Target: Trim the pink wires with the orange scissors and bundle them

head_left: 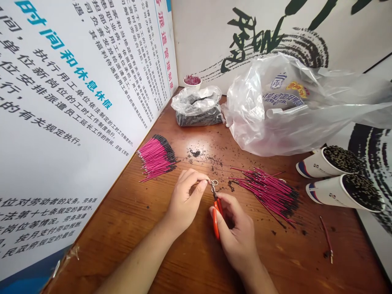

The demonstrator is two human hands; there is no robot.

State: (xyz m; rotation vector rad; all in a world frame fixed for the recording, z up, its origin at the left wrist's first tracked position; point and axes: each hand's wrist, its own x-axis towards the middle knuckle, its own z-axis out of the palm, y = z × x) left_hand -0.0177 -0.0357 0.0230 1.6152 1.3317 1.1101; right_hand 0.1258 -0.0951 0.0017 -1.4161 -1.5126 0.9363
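My right hand [237,228] is closed around the red handles of a pair of pliers [217,212], whose metal jaws point away from me. Two small pale rings [214,183] show at the jaw tips. Thumb and forefinger of my left hand [187,196] pinch together just left of the jaws; what lies between them is too small to make out. To the right spreads a loose pile of magenta wires with black ends [266,192]. A neater fanned bundle of similar wires [157,157] rests farther off on the left.
Black bits [196,153] are scattered over the wooden table [196,261]. Behind stand an open bag of black pieces [199,116], a cup of wires [192,81] and a large plastic bag [251,110]. Two tipped paper cups [327,192] of black pieces lie right, near a single wire [327,239].
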